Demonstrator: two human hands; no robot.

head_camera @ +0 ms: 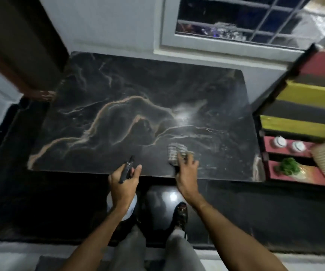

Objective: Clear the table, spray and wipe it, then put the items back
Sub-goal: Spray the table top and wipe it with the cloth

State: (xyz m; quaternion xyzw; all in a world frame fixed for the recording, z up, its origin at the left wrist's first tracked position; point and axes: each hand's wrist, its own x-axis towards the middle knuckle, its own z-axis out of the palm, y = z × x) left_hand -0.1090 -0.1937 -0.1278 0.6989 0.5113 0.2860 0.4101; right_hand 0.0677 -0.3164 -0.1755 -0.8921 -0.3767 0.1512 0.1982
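Worktop (118,90): black slab with tan and white veining, bare across its whole surface apart from the cloth. Bright glare patch a little right of centre.

Cloth (175,153): pale, checked or ribbed weave, bunched, lying on the worktop near the front edge, at about 5 o'clock from the slab's centre. Long axis runs roughly 11 to 5 o'clock. No print legible on it.

Right hand (186,173): palm down, fingers spread and pressed onto the near end of the cloth. Grip: flat pressing hold on the cloth, not a closed fist.

Left hand (123,182): just in front of the worktop's front edge, at about 6 o'clock from centre. Grip: clenched around the spray bottle (127,170). The dark trigger head is the clearest part; its nozzle points toward 12 to 1 o'clock, out over the slab. A pale bottle body shows below the wrist. Long axis runs about 1 to 7 o'clock. Any label is too blurred to read.

Hands are near each other, apart, left at 9 o'clock of right.

Surroundings: shelf unit (302,106) at 3 o'clock with red, yellow and dark tiers, holding two white round items (288,144) and a green leafy item (287,167). Window (236,20) with white grille at 12 to 1 o'clock. Dark glossy floor (40,202) under the person's feet.

No readable writing or brand anywhere in view.
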